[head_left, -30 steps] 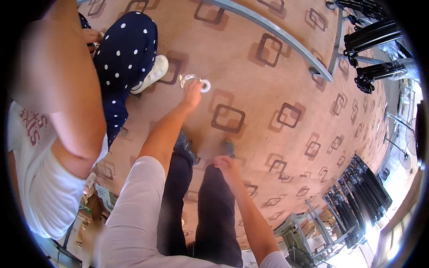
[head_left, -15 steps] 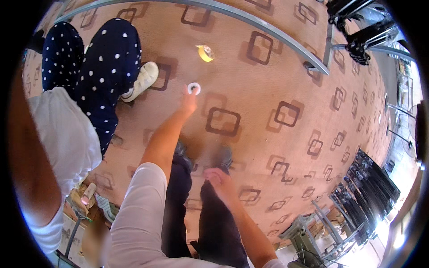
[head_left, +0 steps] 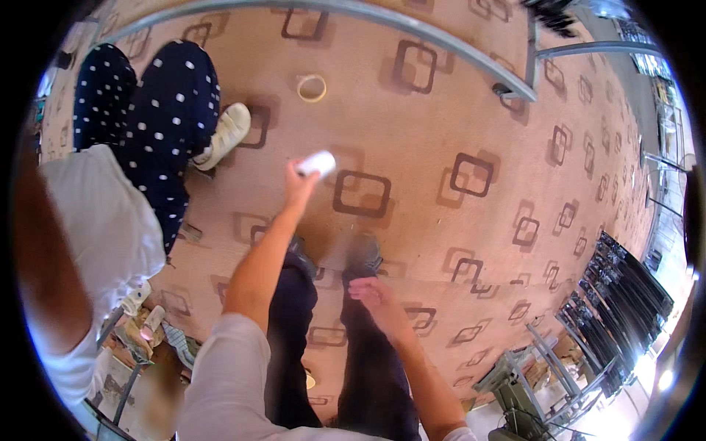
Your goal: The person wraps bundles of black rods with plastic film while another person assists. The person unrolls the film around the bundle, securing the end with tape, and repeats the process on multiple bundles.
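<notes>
My left hand (head_left: 298,185) is closed round a white roll (head_left: 319,163), held out over the patterned floor with its smooth side showing. Beyond that hand, a pale yellow roll of tape (head_left: 312,99) lies flat on the floor. My right hand (head_left: 376,300) hangs in front of my right leg, fingers stretched and nothing in them.
At the left stands another person in dotted dark trousers (head_left: 165,110), one pale shoe (head_left: 229,136) on the floor. A grey metal rail (head_left: 412,28) crosses the far side. Dark hanging pieces (head_left: 625,301) and a metal-framed machine (head_left: 518,389) stand at the right.
The yellow tape roll has gone from standing tilted to lying flat, a little further left. The white roll has turned in my left hand, its round hole no longer showing.
</notes>
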